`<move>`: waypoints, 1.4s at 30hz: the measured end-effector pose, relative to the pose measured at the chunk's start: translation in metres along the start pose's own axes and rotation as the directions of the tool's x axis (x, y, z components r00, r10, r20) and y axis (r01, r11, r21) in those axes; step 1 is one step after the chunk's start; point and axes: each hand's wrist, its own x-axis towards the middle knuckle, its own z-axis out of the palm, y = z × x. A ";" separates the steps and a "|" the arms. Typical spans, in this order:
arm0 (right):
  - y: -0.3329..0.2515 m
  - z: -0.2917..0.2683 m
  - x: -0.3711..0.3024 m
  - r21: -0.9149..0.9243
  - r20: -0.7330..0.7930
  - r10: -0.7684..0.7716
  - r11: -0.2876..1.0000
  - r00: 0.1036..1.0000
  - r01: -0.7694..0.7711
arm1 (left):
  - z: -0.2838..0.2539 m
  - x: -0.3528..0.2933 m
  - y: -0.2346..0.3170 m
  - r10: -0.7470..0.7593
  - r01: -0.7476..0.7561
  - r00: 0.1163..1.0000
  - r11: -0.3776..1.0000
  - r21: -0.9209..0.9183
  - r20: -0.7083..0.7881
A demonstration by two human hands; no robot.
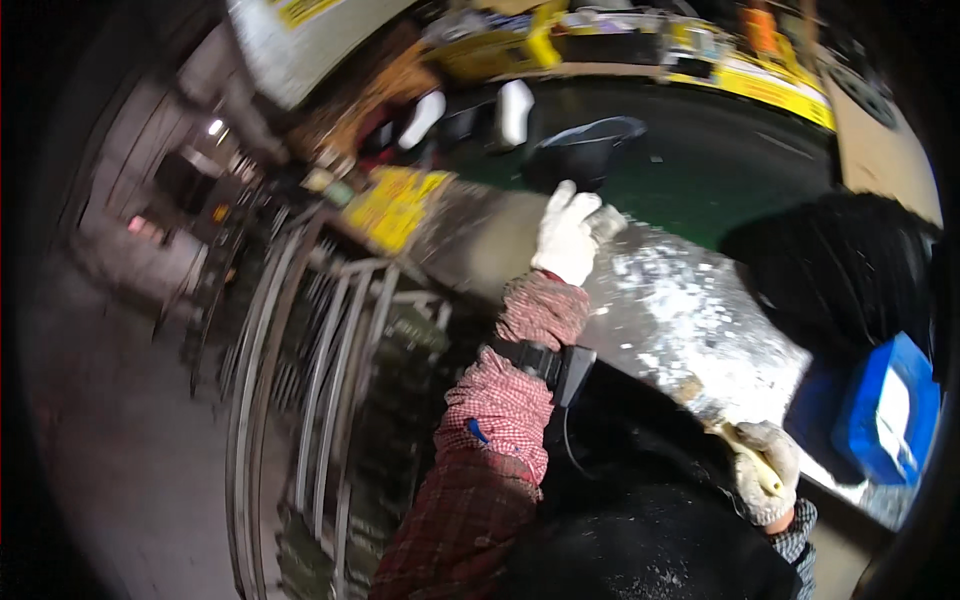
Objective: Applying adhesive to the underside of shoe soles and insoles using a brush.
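Note:
My left hand (568, 240), in a white knit glove, reaches over the far edge of the metal worktop (480, 235). Its fingers are stretched out, the greyish thumb apart. Just beyond the fingertips lies a black, hollow, bowl-like piece (572, 152) on a dark green surface (690, 170). Nearer, at the lower right, my right hand (768, 470) wears a soiled white glove. It is closed around the pale yellow handle of a tool (752, 452); the tool's far end is blurred over the worktop, so its kind is unclear.
Two white rounded pieces (515, 113) stand farther left on the green surface. A blue bin (888, 410) and a large black bulk (850, 270) are at the right. Yellow trays (490, 55) line the back. Metal rack rails (330, 380) stand left of my arm.

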 end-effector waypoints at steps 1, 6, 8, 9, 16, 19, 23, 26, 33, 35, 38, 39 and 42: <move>0.008 -0.001 -0.002 -0.479 0.102 -0.481 0.743 0.871 0.467 | 0.007 -0.023 0.018 0.006 0.008 0.996 0.985 0.170 -0.084; 0.024 0.031 0.006 -0.714 0.521 -0.494 0.194 0.696 0.673 | -0.158 -0.211 0.153 0.334 0.184 0.942 -0.417 0.890 -0.038; 0.032 0.049 0.012 -0.690 0.610 -0.418 0.138 0.673 0.710 | -0.161 -0.338 0.218 0.508 0.760 0.638 -0.537 0.367 -0.579; 0.037 0.053 0.012 -0.683 0.615 -0.400 0.162 0.680 0.712 | -0.170 -0.399 0.243 0.693 0.848 0.506 -0.507 0.151 -0.513; 0.060 0.098 0.000 -0.666 0.631 -0.295 0.267 0.717 0.696 | -0.276 -0.673 0.265 0.781 0.705 0.011 0.436 0.559 -0.624; 0.058 0.105 -0.002 -0.624 0.726 -0.273 0.123 0.631 0.771 | -0.273 -0.664 0.249 0.693 0.352 -0.014 0.678 0.645 -0.721; 0.059 0.084 -0.020 -0.687 0.618 -0.330 0.215 0.713 0.694 | -0.256 -0.610 0.247 0.574 -0.113 0.115 0.818 0.564 -0.810; 0.047 0.071 -0.020 -0.701 0.590 -0.324 0.249 0.739 0.669 | -0.313 -0.625 0.240 0.491 -0.439 0.281 0.830 0.344 -0.825; -0.010 0.031 -0.048 -0.794 0.452 -0.722 -0.059 0.524 0.605 | -0.142 -0.377 0.114 0.352 -0.421 0.896 0.867 -0.265 -0.273; -0.054 0.001 -0.059 -0.725 0.372 -0.907 -0.151 0.198 0.672 | -0.107 -0.334 0.080 0.151 -0.229 0.971 0.797 -0.559 -0.184; -0.105 -0.037 -0.112 -0.761 0.037 -0.987 -0.128 -0.155 0.637 | -0.057 -0.294 0.058 -0.001 0.066 0.958 0.974 -0.217 0.285; -0.117 -0.050 -0.130 -0.852 0.015 -0.996 -0.058 -0.085 0.520 | -0.039 -0.284 0.050 -0.056 0.117 0.949 0.976 -0.182 0.311; -0.135 -0.081 -0.155 -0.987 -0.097 -0.991 0.108 0.097 0.119 | 0.004 -0.257 0.025 -0.209 0.312 0.864 0.936 -0.162 0.459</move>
